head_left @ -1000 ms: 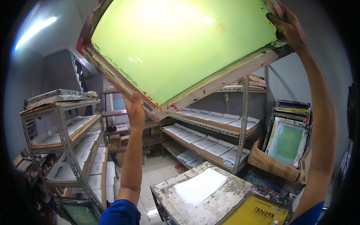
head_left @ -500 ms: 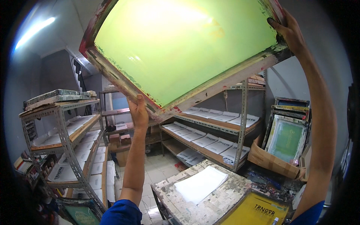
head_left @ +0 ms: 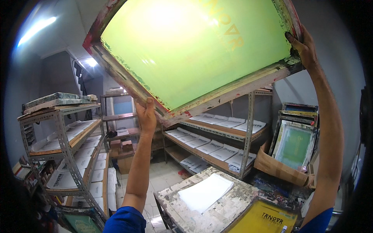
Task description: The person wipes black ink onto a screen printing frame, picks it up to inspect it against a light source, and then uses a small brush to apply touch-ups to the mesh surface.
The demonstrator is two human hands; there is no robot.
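The screen-printing frame (wooden border, green translucent mesh) is held overhead against the ceiling light, tilted, its lower corner toward the person; it rests on nothing and is carried by the two hands alone. The left hand has its grip clamped on the lower border near that corner, thumb on the upper face; the right hand is clamped on the right-hand border, fingers wrapped over the edge. Below stands the bench, ink-crusted, with a white sheet near its middle and a yellow screen at its near right corner; metal shelving with printed sheets lies beyond.

Hazards (judged from this posture): the holds sit on two adjoining sides only, so the far corner is unsupported; a slackened left hand would likely let the frame swing down onto the bench; ink residue on the border may reduce friction; a corner could snag the shelving upright.
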